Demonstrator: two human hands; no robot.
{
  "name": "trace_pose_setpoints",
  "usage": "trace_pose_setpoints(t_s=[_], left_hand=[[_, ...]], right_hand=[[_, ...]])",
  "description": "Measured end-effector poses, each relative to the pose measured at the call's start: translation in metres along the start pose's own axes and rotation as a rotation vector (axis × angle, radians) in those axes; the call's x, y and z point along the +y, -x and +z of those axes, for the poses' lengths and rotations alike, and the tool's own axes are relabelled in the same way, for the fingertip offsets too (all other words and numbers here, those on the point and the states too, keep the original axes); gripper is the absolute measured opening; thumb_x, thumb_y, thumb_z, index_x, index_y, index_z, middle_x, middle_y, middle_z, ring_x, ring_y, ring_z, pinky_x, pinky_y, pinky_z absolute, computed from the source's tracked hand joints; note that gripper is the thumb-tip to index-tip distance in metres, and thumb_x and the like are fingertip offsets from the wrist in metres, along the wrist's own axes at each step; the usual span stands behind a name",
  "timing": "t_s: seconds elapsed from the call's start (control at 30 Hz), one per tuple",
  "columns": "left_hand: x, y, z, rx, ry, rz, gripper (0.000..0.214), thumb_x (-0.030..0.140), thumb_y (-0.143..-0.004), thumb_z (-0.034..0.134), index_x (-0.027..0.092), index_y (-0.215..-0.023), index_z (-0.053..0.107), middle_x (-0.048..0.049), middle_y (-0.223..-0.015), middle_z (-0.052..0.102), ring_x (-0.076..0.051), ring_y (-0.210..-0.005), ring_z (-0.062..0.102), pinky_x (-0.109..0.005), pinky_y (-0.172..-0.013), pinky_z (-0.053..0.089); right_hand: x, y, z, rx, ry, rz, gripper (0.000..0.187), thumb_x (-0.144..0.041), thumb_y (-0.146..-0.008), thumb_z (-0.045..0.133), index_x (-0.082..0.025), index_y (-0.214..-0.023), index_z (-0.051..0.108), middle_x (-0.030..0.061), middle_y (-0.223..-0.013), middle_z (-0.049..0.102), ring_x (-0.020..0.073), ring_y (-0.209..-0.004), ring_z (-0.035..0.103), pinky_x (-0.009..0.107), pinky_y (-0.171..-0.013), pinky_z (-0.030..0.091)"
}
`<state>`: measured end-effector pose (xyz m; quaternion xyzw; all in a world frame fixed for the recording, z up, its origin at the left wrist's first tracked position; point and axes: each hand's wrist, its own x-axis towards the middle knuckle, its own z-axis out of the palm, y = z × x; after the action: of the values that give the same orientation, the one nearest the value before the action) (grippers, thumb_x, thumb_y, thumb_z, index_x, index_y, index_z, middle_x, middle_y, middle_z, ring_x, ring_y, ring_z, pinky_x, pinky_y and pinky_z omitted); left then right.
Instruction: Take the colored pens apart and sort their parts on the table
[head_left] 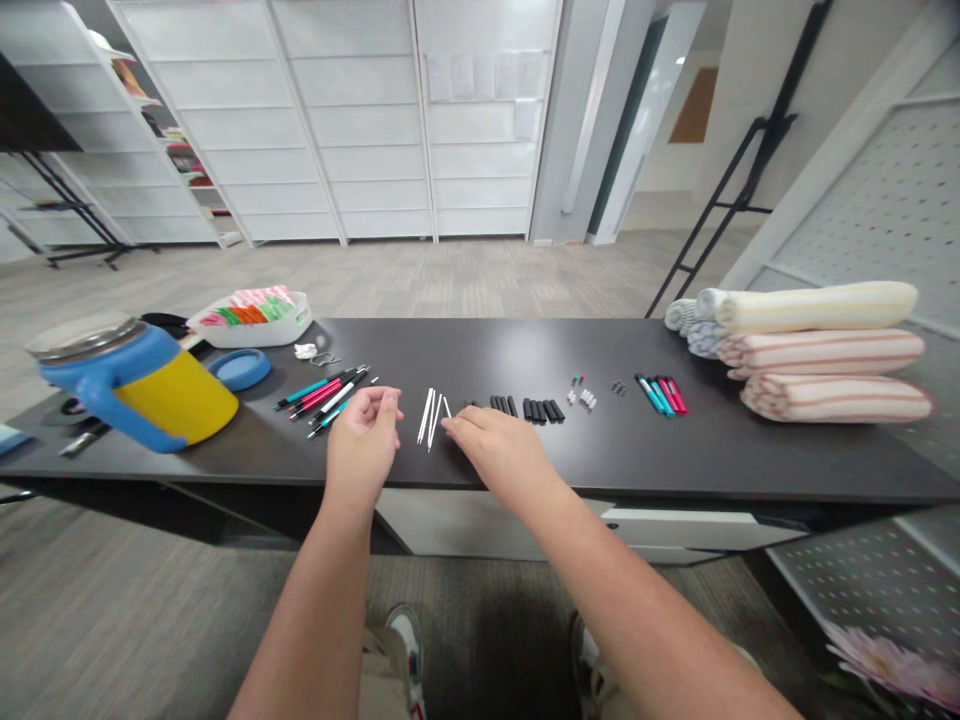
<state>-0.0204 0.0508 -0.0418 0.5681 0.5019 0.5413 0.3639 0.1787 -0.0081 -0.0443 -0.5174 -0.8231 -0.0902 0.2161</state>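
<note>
My left hand [365,440] hovers over the black table [750,450] with its fingers curled into a loose pinch; whatever is in it is too small to name. My right hand [495,450] rests low on the table, fingertips pinching at the thin white rods [430,415] that lie between the two hands. To the left lie assembled pens [326,392] in black, teal and pink. Right of my right hand sit several short black tubes [529,408], small white and dark parts [587,398], and a group of teal and red pen pieces [661,394].
A blue and yellow lidded mug [142,390] stands at the left, with a blue round lid [240,368] and a white tray [251,318] of coloured items behind. Rolled striped towels [817,350] are stacked at the right. White panel walls stand beyond the table.
</note>
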Motion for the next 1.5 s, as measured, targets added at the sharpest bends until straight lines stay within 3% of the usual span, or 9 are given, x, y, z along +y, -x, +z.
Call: trace_pose_setpoints(t_s=[0.13, 0.33, 0.43, 0.7, 0.9, 1.03, 1.27, 1.5], left_hand=[[0.001, 0.002, -0.001, -0.010, -0.175, -0.031, 0.038, 0.057, -0.096, 0.061, 0.021, -0.106, 0.068, -0.0026, -0.087, 0.074, -0.010, -0.047, 0.057, -0.022, -0.046, 0.046], [0.004, 0.002, 0.000, -0.043, -0.284, -0.044, 0.041, 0.058, -0.097, 0.057, 0.020, -0.098, 0.071, -0.0097, -0.098, 0.082, -0.014, -0.047, 0.061, -0.025, -0.048, 0.048], [0.007, 0.002, 0.001, -0.057, -0.336, -0.058, 0.039, 0.057, -0.097, 0.056, 0.021, -0.096, 0.071, -0.0088, -0.100, 0.082, -0.014, -0.047, 0.062, -0.026, -0.048, 0.048], [0.010, 0.004, 0.002, -0.061, -0.284, -0.017, 0.038, 0.057, -0.096, 0.058, 0.022, -0.101, 0.071, -0.0069, -0.094, 0.081, -0.014, -0.048, 0.060, -0.024, -0.049, 0.045], [0.007, 0.004, 0.002, -0.051, -0.313, 0.088, 0.038, 0.055, -0.100, 0.051, 0.024, -0.105, 0.073, 0.0022, -0.062, 0.064, -0.015, -0.048, 0.053, -0.024, -0.049, 0.037], [0.008, 0.004, 0.004, -0.041, -0.381, 0.123, 0.035, 0.052, -0.101, 0.052, 0.024, -0.103, 0.074, 0.0016, -0.063, 0.063, -0.017, -0.058, 0.057, -0.025, -0.055, 0.037], [0.012, 0.007, 0.006, -0.050, -0.430, 0.102, 0.033, 0.050, -0.102, 0.051, 0.025, -0.102, 0.073, 0.0002, -0.074, 0.068, -0.019, -0.072, 0.064, -0.027, -0.066, 0.041], [0.018, 0.008, 0.008, -0.047, -0.445, 0.092, 0.034, 0.050, -0.101, 0.051, 0.024, -0.100, 0.073, -0.0015, -0.080, 0.073, -0.020, -0.073, 0.065, -0.028, -0.069, 0.042]], right_hand=[[0.003, -0.003, 0.002, -0.008, -0.071, 0.000, 0.029, -0.020, -0.107, 0.052, -0.022, -0.132, 0.067, 0.0073, -0.118, 0.075, 0.0194, -0.103, 0.069, 0.029, -0.087, 0.052], [-0.001, -0.006, 0.000, -0.080, -0.125, -0.048, 0.022, -0.017, -0.106, 0.053, -0.022, -0.112, 0.075, 0.0064, -0.110, 0.078, 0.0195, -0.100, 0.069, 0.031, -0.092, 0.051], [-0.004, -0.008, 0.001, -0.089, -0.154, -0.083, 0.022, -0.015, -0.104, 0.056, -0.022, -0.113, 0.075, 0.0051, -0.114, 0.079, 0.0191, -0.102, 0.069, 0.031, -0.094, 0.051], [-0.004, -0.006, 0.001, -0.060, -0.233, -0.105, 0.029, -0.012, -0.101, 0.056, -0.025, -0.118, 0.075, 0.0038, -0.123, 0.078, 0.0179, -0.107, 0.069, 0.032, -0.098, 0.051], [0.008, 0.006, -0.009, 0.094, -0.133, 0.116, 0.029, -0.017, -0.103, 0.050, -0.020, -0.118, 0.075, 0.0092, -0.120, 0.076, 0.0247, -0.108, 0.063, 0.040, -0.102, 0.049], [0.016, 0.011, -0.012, 0.083, -0.064, 0.221, 0.026, -0.021, -0.102, 0.055, -0.021, -0.112, 0.079, 0.0106, -0.120, 0.074, 0.0287, -0.110, 0.059, 0.045, -0.102, 0.048], [0.014, 0.011, -0.012, 0.033, -0.052, 0.213, 0.031, -0.029, -0.106, 0.050, -0.019, -0.109, 0.080, 0.0115, -0.112, 0.073, 0.0285, -0.106, 0.057, 0.045, -0.100, 0.048], [0.013, 0.010, -0.014, 0.018, -0.036, 0.228, 0.031, -0.032, -0.106, 0.051, -0.019, -0.110, 0.079, 0.0116, -0.112, 0.072, 0.0282, -0.107, 0.057, 0.044, -0.100, 0.047]])
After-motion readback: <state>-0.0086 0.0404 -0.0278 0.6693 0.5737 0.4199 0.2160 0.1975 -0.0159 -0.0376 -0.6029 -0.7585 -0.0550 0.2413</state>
